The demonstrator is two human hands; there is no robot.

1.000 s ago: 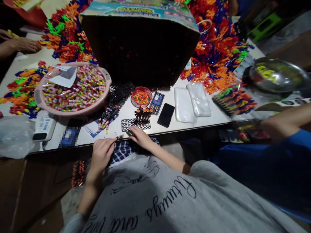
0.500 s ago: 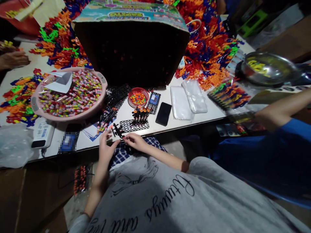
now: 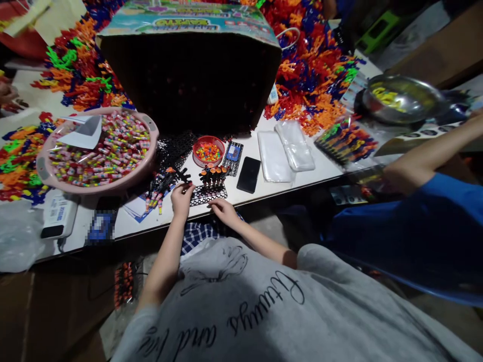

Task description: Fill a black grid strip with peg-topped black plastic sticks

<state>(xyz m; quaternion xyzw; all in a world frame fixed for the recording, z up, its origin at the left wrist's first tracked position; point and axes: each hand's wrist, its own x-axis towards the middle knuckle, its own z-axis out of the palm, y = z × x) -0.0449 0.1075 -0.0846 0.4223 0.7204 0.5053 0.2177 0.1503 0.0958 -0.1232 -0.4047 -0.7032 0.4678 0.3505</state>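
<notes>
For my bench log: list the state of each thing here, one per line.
left hand: gripping a black plastic piece
right hand: resting at the black grid tray
pink basin: full of small wrapped pieces
phone: screen dark, lying flat

left hand moved forward lifting black piece; right hand now beside grid.

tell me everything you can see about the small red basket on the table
The small red basket is a round, shallow bowl of what looks like slotted red plastic, standing upright on the white table just in front of the big dark box. It holds a heap of tiny beads in mixed colours. A black lattice sheet lies at its left, a small card at its right. Neither hand touches it.
</notes>
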